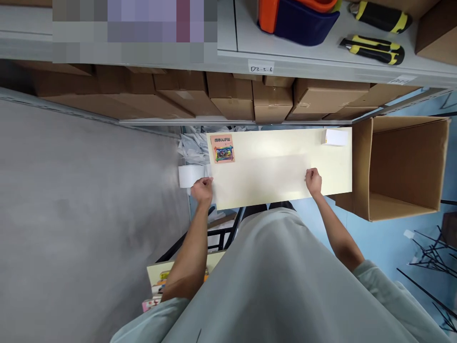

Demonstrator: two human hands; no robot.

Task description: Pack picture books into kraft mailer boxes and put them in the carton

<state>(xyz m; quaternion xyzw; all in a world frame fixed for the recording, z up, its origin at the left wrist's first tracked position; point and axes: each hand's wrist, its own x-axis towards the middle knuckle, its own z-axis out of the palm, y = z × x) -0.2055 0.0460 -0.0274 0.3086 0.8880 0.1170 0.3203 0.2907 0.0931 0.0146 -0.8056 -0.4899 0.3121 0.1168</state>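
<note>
Hands, two, bare: our right hand [313,182], fingers curled, pinched the right end of a thin, whitish, plastic-looking sheet [264,177]; our left hand [202,190], likewise closed, appeared to pinch the left end. Sheet: over the near part of a cream rectangular board [332,166], long axis left to right, right end pointing toward an open brown cardboard box [407,166]. We judged the wide grip served to hold it flat. One pink illustrated booklet [223,148], one small white box [334,137]: toward the board's far edge, perhaps leaving working room. One white roll [190,176]: just beside our left hand.
</note>
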